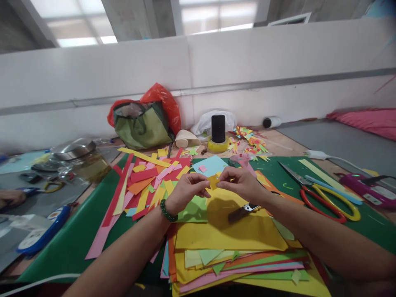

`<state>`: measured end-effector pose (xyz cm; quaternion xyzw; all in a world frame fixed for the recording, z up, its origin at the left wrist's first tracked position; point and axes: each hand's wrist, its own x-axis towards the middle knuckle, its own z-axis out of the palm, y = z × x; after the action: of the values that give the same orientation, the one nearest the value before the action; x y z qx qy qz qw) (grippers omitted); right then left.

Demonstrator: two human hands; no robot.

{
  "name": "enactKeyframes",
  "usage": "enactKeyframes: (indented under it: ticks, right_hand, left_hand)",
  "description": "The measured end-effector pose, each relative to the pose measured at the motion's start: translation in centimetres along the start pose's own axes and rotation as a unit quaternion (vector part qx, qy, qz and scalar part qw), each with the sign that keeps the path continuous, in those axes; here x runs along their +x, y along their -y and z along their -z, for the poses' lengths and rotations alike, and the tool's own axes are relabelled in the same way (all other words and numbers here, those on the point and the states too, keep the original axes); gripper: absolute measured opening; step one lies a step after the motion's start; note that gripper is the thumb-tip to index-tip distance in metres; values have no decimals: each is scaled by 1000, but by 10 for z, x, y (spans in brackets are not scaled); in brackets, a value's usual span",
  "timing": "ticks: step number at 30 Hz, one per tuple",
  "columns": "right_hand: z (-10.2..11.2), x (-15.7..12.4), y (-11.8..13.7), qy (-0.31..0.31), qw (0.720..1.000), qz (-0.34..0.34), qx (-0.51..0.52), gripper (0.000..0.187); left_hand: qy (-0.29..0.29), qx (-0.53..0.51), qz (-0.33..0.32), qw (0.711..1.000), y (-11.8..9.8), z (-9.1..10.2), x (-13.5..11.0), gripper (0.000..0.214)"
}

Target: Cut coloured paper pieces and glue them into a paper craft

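My left hand [190, 190], with a green bead bracelet [168, 211] at the wrist, is closed in a pinch; what lies between its fingertips is too small to make out. Facing it, my right hand [237, 181] pinches what looks like a small yellow paper piece [218, 175]. Both hands hover above a stack of coloured paper whose top is a yellow sheet [198, 237]. A small knife or clip-like tool [244, 211] lies on that sheet beneath my right hand. A green paper sheet [193, 209] and a light blue sheet [212, 165] lie close by.
Loose coloured paper strips [144, 181] cover the left of the green mat [77, 231]. Scissors [321, 192] and a purple glue gun [369, 189] lie right. A phone [218, 128] stands on a tape roll [218, 144]. A glass jar [80, 159] and another person's hand [12, 199] are left.
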<state>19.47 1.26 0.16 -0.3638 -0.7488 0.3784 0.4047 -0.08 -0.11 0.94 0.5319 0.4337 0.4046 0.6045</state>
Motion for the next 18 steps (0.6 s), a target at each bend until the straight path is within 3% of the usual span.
enactKeyframes:
  ticks: [7, 18]
  right_hand:
    - [-1, 5, 4, 14, 990, -133, 44, 34]
    - [-4, 5, 4, 15, 984, -164, 68, 28]
  left_hand:
    - [3, 50, -28, 998, -1, -6, -4, 30]
    - [-3, 74, -40, 996, -3, -9, -5, 22]
